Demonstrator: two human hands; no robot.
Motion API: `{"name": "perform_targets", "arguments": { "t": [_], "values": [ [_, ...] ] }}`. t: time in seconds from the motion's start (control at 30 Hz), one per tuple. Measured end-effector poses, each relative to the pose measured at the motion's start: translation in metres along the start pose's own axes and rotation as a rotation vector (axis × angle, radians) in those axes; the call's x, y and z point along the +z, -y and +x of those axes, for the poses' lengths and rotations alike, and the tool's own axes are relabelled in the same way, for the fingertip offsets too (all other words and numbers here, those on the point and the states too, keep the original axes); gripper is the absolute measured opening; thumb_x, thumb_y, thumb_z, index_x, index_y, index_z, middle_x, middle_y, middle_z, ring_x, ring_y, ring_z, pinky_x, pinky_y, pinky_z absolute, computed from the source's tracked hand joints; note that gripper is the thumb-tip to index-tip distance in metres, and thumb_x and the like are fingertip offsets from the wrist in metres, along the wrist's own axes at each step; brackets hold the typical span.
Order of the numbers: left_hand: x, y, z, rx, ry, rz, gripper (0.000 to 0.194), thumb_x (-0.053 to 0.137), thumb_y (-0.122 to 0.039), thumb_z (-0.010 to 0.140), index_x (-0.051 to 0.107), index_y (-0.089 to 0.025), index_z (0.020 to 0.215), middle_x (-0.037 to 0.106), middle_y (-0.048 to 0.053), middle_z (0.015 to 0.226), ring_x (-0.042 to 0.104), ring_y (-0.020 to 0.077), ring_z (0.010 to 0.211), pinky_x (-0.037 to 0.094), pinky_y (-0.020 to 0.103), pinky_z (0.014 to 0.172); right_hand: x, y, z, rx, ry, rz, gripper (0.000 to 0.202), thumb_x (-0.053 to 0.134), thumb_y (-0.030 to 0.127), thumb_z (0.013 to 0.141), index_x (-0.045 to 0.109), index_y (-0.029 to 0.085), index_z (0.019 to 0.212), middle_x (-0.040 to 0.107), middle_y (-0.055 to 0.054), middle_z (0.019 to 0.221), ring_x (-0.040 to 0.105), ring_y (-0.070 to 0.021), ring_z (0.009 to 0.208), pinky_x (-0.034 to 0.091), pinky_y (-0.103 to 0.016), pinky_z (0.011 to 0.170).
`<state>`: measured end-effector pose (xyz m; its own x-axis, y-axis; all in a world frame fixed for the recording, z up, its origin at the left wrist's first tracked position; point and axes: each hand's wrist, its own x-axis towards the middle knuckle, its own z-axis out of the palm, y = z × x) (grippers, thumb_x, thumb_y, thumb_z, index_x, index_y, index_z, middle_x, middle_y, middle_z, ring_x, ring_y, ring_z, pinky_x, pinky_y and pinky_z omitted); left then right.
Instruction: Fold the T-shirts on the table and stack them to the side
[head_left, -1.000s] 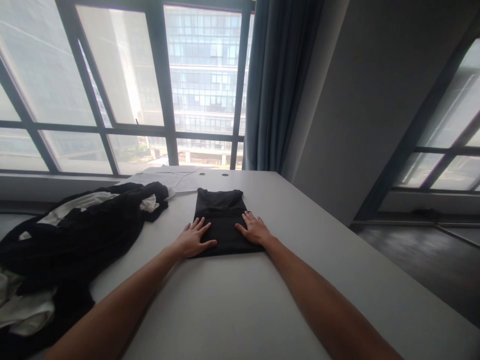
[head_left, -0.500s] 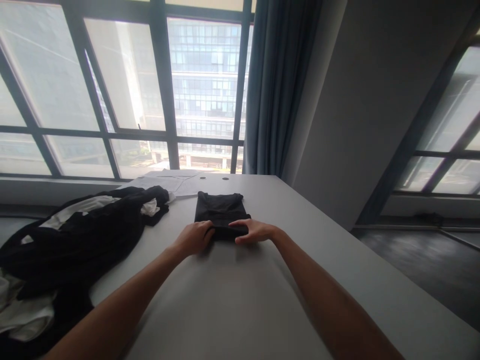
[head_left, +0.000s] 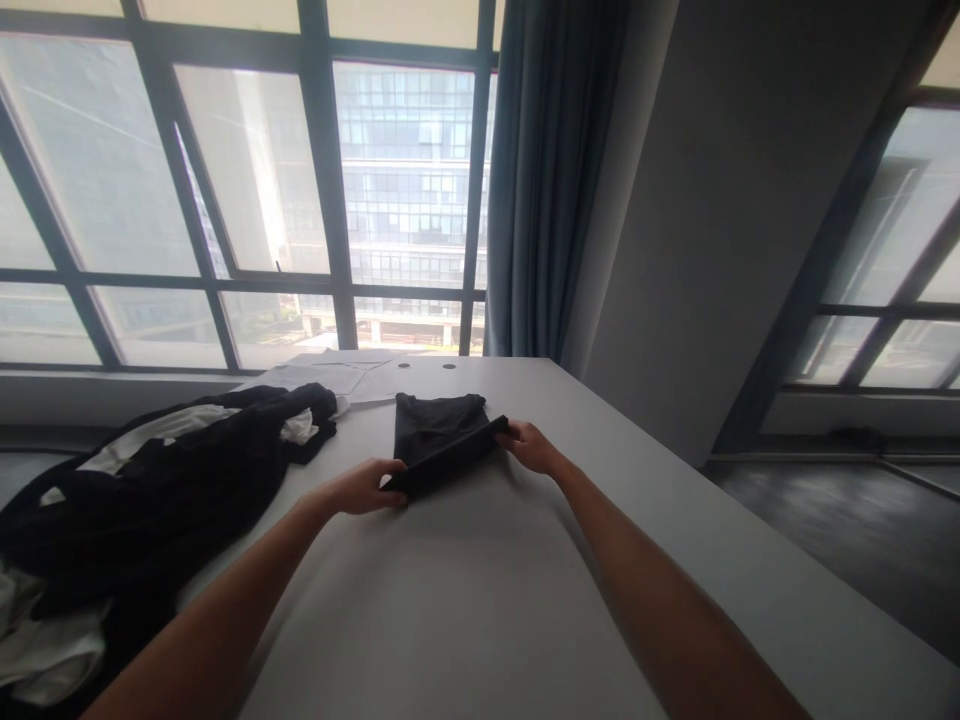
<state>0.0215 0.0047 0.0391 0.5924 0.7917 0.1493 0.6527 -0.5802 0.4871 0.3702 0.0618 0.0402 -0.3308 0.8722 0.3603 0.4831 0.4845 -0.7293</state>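
A folded black garment (head_left: 439, 425) lies on the white table (head_left: 450, 600), its collar end toward the window. My left hand (head_left: 369, 486) pinches the near left corner of its folded edge between thumb and fingers. At the near right corner, my right hand (head_left: 529, 445) grips the same edge, which is lifted and slants up to the right. Both hands are closed on the fabric.
A heap of black clothes (head_left: 180, 490) with white pieces among them covers the table's left side. Sheets of paper (head_left: 330, 374) lie at the back left, near two round holes in the tabletop. Beyond are windows and a blue curtain (head_left: 544, 200).
My right hand has closed on the garment's near right corner and moved up and right. My left hand has shifted slightly left and down, and the near edge is now raised and slanted.
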Motion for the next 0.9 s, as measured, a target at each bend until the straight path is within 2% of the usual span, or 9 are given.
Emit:
{"name": "perform_targets", "arguments": {
  "t": [0.1, 0.2, 0.23, 0.3, 0.43, 0.53, 0.7, 0.8, 0.9],
  "values": [
    [-0.003, -0.006, 0.004, 0.034, -0.209, -0.101, 0.024, 0.064, -0.040, 0.077, 0.069, -0.018, 0.086, 0.068, 0.000, 0.071, 0.060, 0.0158, 0.062, 0.048, 0.026, 0.060, 0.000, -0.004, 0.002, -0.011, -0.115, 0.051, 0.046, 0.055, 0.058, 0.082, 0.067, 0.015, 0.094, 0.071, -0.005, 0.088, 0.062, -0.0238, 0.086, 0.050, -0.035, 0.079],
    [-0.003, -0.008, 0.011, 0.047, -0.560, -0.336, 0.033, 0.065, -0.044, 0.077, 0.067, -0.016, 0.095, 0.068, 0.002, 0.072, 0.063, 0.0173, 0.066, 0.052, 0.030, 0.066, -0.002, -0.001, 0.002, -0.010, -0.173, 0.128, 0.054, 0.052, 0.065, 0.082, 0.064, 0.014, 0.097, 0.069, -0.007, 0.091, 0.062, -0.0239, 0.086, 0.050, -0.035, 0.078],
    [-0.002, -0.008, 0.012, 0.057, -0.623, -0.417, 0.040, 0.067, -0.047, 0.077, 0.067, -0.016, 0.101, 0.070, 0.003, 0.077, 0.065, 0.0191, 0.071, 0.054, 0.032, 0.071, -0.002, 0.000, 0.002, -0.001, -0.191, 0.160, 0.055, 0.052, 0.066, 0.082, 0.063, 0.014, 0.098, 0.069, -0.007, 0.091, 0.062, -0.0239, 0.085, 0.050, -0.035, 0.077],
    [0.004, -0.006, 0.013, 0.077, -0.591, -0.492, 0.053, 0.073, -0.052, 0.072, 0.067, -0.015, 0.109, 0.073, 0.007, 0.089, 0.068, 0.0242, 0.086, 0.054, 0.039, 0.082, -0.001, 0.002, 0.001, 0.025, -0.230, 0.224, 0.058, 0.051, 0.068, 0.082, 0.063, 0.014, 0.099, 0.069, -0.008, 0.091, 0.062, -0.0236, 0.084, 0.050, -0.034, 0.075],
    [0.022, -0.003, 0.011, -0.006, -0.350, -0.378, 0.056, 0.078, -0.056, 0.065, 0.073, -0.017, 0.105, 0.075, 0.007, 0.094, 0.066, 0.0315, 0.097, 0.052, 0.046, 0.091, 0.002, 0.004, 0.000, 0.074, -0.249, 0.253, 0.062, 0.052, 0.072, 0.079, 0.062, 0.014, 0.100, 0.069, -0.007, 0.089, 0.062, -0.0228, 0.083, 0.050, -0.034, 0.074],
    [0.027, -0.008, 0.014, -0.026, -0.418, -0.501, 0.059, 0.067, -0.063, 0.075, 0.072, -0.013, 0.106, 0.075, 0.008, 0.091, 0.067, 0.0298, 0.091, 0.055, 0.045, 0.085, 0.000, 0.007, -0.002, 0.081, -0.223, 0.264, 0.064, 0.054, 0.073, 0.078, 0.063, 0.014, 0.101, 0.069, -0.007, 0.091, 0.063, -0.0234, 0.086, 0.052, -0.035, 0.079],
    [0.013, -0.027, 0.020, 0.033, -0.572, -0.720, 0.068, 0.065, -0.064, 0.077, 0.062, -0.011, 0.120, 0.073, 0.011, 0.101, 0.067, 0.0280, 0.095, 0.056, 0.040, 0.084, -0.015, 0.026, -0.007, 0.049, -0.188, 0.407, 0.062, 0.063, 0.069, 0.076, 0.066, 0.016, 0.107, 0.072, -0.007, 0.096, 0.066, -0.0257, 0.092, 0.052, -0.040, 0.088],
    [0.005, -0.029, 0.019, 0.020, -0.608, -0.665, 0.066, 0.063, -0.064, 0.079, 0.062, -0.011, 0.119, 0.073, 0.011, 0.102, 0.068, 0.0283, 0.094, 0.056, 0.038, 0.082, -0.017, 0.035, -0.007, 0.034, -0.170, 0.502, 0.062, 0.063, 0.066, 0.078, 0.065, 0.015, 0.113, 0.073, -0.008, 0.097, 0.068, -0.0260, 0.089, 0.054, -0.040, 0.087],
    [0.007, -0.020, 0.017, -0.071, -0.645, -0.486, 0.058, 0.055, -0.060, 0.085, 0.061, -0.013, 0.118, 0.073, 0.010, 0.102, 0.068, 0.0283, 0.094, 0.056, 0.039, 0.081, -0.008, 0.033, -0.005, 0.055, -0.204, 0.420, 0.059, 0.059, 0.064, 0.081, 0.065, 0.015, 0.115, 0.073, -0.009, 0.096, 0.068, -0.0255, 0.086, 0.055, -0.039, 0.083]
  ]
}}
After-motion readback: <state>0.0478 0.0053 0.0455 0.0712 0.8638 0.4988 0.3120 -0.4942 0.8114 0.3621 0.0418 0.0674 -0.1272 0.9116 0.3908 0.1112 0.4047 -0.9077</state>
